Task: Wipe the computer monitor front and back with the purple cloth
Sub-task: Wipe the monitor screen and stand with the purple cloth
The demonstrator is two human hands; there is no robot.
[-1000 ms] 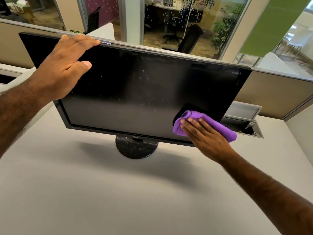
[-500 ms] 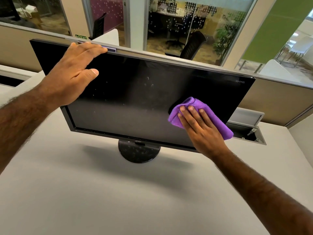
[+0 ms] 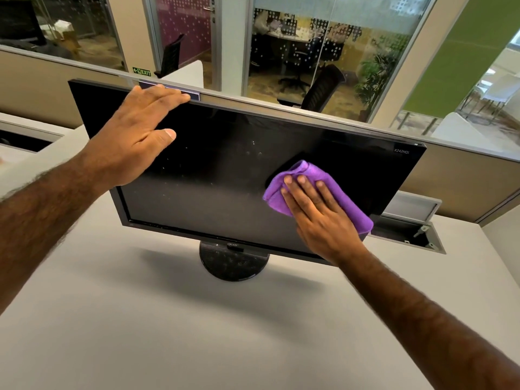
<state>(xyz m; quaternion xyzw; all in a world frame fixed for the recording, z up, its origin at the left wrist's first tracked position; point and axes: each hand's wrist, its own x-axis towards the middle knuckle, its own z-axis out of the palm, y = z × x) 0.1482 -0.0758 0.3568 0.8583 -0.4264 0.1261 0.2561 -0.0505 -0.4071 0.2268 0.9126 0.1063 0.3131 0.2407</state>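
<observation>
A black computer monitor (image 3: 225, 170) stands on a round black base (image 3: 233, 261) on the grey desk (image 3: 197, 333), its dark screen facing me and speckled with dust. My left hand (image 3: 135, 136) holds the monitor's top edge near the left corner, fingers over the rim and thumb on the screen. My right hand (image 3: 318, 218) presses the folded purple cloth (image 3: 304, 171) flat against the right half of the screen, fingers spread on the cloth. The monitor's back is hidden.
An open cable hatch (image 3: 408, 229) is sunk in the desk behind the monitor's right end. A beige partition (image 3: 461, 181) with a metal rail runs behind the monitor. Beyond it are glass walls and office chairs (image 3: 320, 88).
My right hand has slid the purple cloth upward on the screen from the lower right edge toward its middle height. My left hand keeps its hold on the top edge.
</observation>
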